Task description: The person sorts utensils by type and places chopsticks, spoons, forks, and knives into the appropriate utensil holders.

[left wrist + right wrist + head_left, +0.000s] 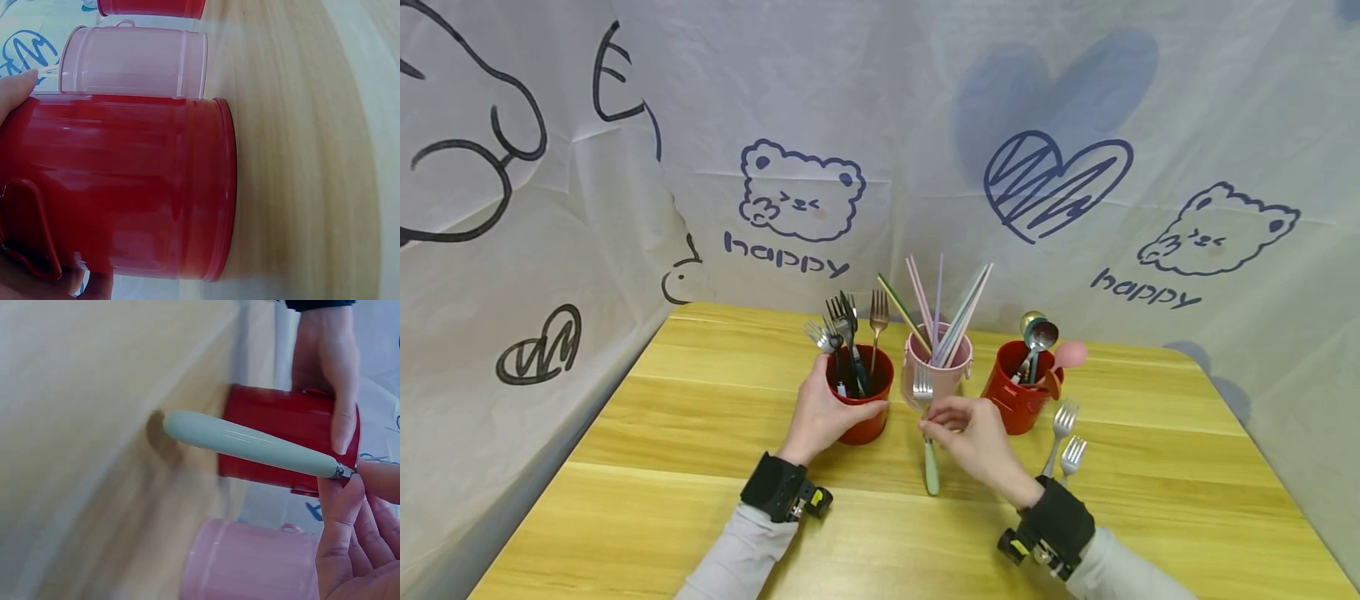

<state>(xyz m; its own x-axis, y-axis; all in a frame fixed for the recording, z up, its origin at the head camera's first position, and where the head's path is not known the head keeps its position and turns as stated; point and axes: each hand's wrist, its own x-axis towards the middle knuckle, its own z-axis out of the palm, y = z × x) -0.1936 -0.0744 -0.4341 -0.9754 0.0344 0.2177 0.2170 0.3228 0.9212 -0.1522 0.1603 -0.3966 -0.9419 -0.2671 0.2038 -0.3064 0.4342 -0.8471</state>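
Note:
My left hand (826, 412) grips the left red bucket (867, 431) near its rim, with the thumb along the front. Several forks (878, 312) stand in that bucket, tines up, among dark-handled cutlery. Between thumb and fingertips my right hand (973, 433) pinches a fork (932, 467) with a pale green handle, held upright in front of the pink bucket (957, 383). The right wrist view shows the green handle (250, 447) hanging above the table, the pinch just past its metal collar. In the left wrist view the red bucket (125, 187) stands on the table.
Pastel straws (938, 308) or sticks stand in the pink bucket. The right red bucket (1017, 408) holds several spoons (1042, 335), one of them pink (1070, 354). Two forks (1063, 419) lie on the wooden table (715, 492) beside my right wrist. White drawn-on cloth (917, 108) hangs behind.

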